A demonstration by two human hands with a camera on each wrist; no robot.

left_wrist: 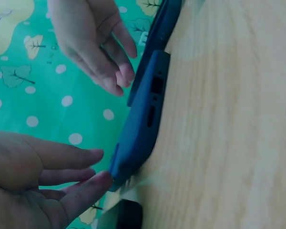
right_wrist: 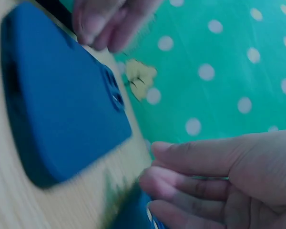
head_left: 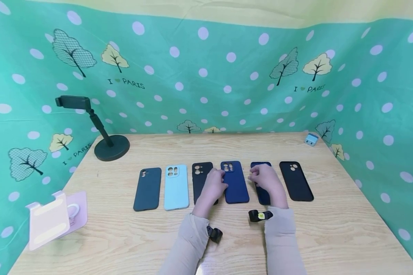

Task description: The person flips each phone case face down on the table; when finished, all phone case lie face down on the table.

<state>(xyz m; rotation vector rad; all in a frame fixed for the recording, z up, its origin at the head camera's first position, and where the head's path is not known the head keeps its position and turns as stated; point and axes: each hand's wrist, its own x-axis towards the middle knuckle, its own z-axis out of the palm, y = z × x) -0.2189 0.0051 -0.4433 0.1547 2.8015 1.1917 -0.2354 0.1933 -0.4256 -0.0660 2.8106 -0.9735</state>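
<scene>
A row of phone cases lies on the wooden table. My left hand (head_left: 214, 184) reaches over the black case (head_left: 200, 170) to the left side of the blue case (head_left: 236, 187). In the left wrist view, its extended fingers (left_wrist: 88, 191) are right at the blue case's corner, with a gap between thumb and fingers. My right hand (head_left: 266, 177) hovers over the navy case (head_left: 263, 195), covering its middle. The right wrist view shows its fingers loosely bent and holding nothing, apart from the blue case (right_wrist: 71, 95).
Left of the hands lie a dark teal case (head_left: 147, 190) and a light blue case (head_left: 177, 189); another black case (head_left: 297, 183) lies rightmost. Around them stand a black phone stand (head_left: 111, 147), a pink folding stand (head_left: 49, 225) and a small blue charger (head_left: 311, 139). A polka-dot cloth (head_left: 206, 76) hangs behind.
</scene>
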